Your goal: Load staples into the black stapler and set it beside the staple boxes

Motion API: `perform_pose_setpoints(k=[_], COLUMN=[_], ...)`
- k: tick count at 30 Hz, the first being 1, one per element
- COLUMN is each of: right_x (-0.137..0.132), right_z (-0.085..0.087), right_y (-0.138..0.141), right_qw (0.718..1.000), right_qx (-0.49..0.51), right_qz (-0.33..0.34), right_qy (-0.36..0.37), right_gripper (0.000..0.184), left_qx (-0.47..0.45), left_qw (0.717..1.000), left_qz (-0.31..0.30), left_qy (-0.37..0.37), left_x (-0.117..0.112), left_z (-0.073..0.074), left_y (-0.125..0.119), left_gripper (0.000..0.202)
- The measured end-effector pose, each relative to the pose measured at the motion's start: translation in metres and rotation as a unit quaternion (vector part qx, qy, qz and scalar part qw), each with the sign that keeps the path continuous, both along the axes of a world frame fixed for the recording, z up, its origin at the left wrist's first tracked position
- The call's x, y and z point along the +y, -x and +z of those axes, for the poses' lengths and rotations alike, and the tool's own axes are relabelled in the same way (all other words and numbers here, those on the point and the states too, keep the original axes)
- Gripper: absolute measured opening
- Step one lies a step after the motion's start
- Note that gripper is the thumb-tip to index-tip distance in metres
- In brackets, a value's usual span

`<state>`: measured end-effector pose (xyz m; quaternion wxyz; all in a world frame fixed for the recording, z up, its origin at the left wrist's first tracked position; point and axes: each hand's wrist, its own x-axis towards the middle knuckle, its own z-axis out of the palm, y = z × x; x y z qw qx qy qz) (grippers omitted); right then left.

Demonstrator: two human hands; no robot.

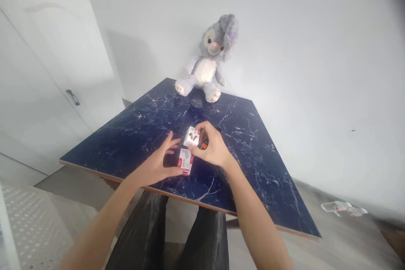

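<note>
My right hand (214,145) pinches a small white box (191,136) with a picture of black clips on its face. Just below it, on the near side, a red and white staple box (185,161) lies on the dark blue marbled table (126,147). My left hand (156,163) is open beside that box, its fingers spread and its thumb at the box's lower left edge. Partly hidden behind my right hand is a black and orange object (204,144); its kind I cannot make out.
At the table's far edge sits a grey plush rabbit (204,69) against the white wall, a dark object (196,101) between its feet. A white cabinet (53,59) stands on the left. Clear plastic (343,208) lies on the floor at right.
</note>
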<state>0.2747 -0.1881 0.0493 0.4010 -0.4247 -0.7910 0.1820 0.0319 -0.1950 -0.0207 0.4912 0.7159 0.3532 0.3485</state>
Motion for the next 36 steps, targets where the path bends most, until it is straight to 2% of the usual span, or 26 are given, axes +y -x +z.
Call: perform_pose_setpoints(k=[2,4,7,8,10,12,14,18,21,22,24,26,27,29,31,36], right_x=[-0.007,-0.011,-0.007,-0.004,0.006,0.017,0.028,0.04,0.04,0.04,0.038,0.038,0.039,0.04,0.043,0.046], right_z=[0.001,0.002,0.003,0.003,0.0,-0.006,-0.016,-0.033,-0.035,-0.033,-0.029,-0.024,-0.023,-0.021,-0.022,-0.03], right_y=[0.007,0.011,0.01,0.006,-0.002,-0.011,-0.018,-0.022,-0.023,-0.025,-0.03,-0.038,-0.042,-0.049,-0.051,-0.042], right_qw=[0.998,0.992,0.988,0.991,0.992,0.976,0.955,0.945,0.95,0.95,0.94,0.917,0.906,0.903,0.912,0.93], right_qx=[-0.043,-0.099,-0.129,-0.119,-0.097,-0.109,-0.158,-0.231,-0.228,-0.215,-0.172,-0.129,-0.114,-0.099,-0.087,-0.047], right_qz=[0.043,0.083,0.082,0.054,-0.049,-0.169,-0.235,-0.229,-0.213,-0.226,-0.294,-0.37,-0.387,-0.367,-0.325,-0.297], right_qy=[-0.002,-0.003,-0.011,-0.023,-0.057,-0.086,-0.082,-0.017,-0.013,-0.015,0.006,0.078,0.124,0.202,0.233,0.209], right_gripper=[0.036,0.034,0.031,0.03,0.028,0.025,0.024,0.026,0.031,0.033,0.039,0.048,0.052,0.058,0.063,0.064], left_qx=[-0.097,-0.158,-0.113,-0.071,0.033,0.134,0.205,0.272,0.294,0.296,0.293,0.285,0.28,0.272,0.275,0.289], left_qw=[0.992,0.976,0.983,0.991,0.998,0.99,0.977,0.957,0.95,0.95,0.95,0.953,0.955,0.956,0.951,0.942], left_qz=[0.035,0.081,0.078,0.066,0.048,0.041,0.034,0.054,0.058,0.054,0.042,0.021,0.007,-0.016,-0.025,-0.047], left_qy=[0.072,0.128,0.121,0.097,0.038,-0.017,-0.057,-0.08,-0.082,-0.086,-0.094,-0.099,-0.099,-0.109,-0.137,-0.167], left_x=[0.001,-0.003,-0.019,-0.025,-0.033,-0.036,-0.035,-0.024,-0.007,0.0,0.017,0.033,0.04,0.051,0.059,0.067], left_z=[-0.006,-0.008,-0.003,0.001,0.01,0.017,0.021,0.021,0.021,0.021,0.023,0.024,0.025,0.028,0.031,0.033], left_y=[-0.005,-0.009,-0.007,-0.005,-0.001,0.0,-0.004,-0.014,-0.019,-0.02,-0.021,-0.024,-0.026,-0.031,-0.037,-0.055], left_gripper=[0.1,0.093,0.085,0.086,0.099,0.109,0.109,0.102,0.098,0.098,0.099,0.101,0.103,0.104,0.102,0.096])
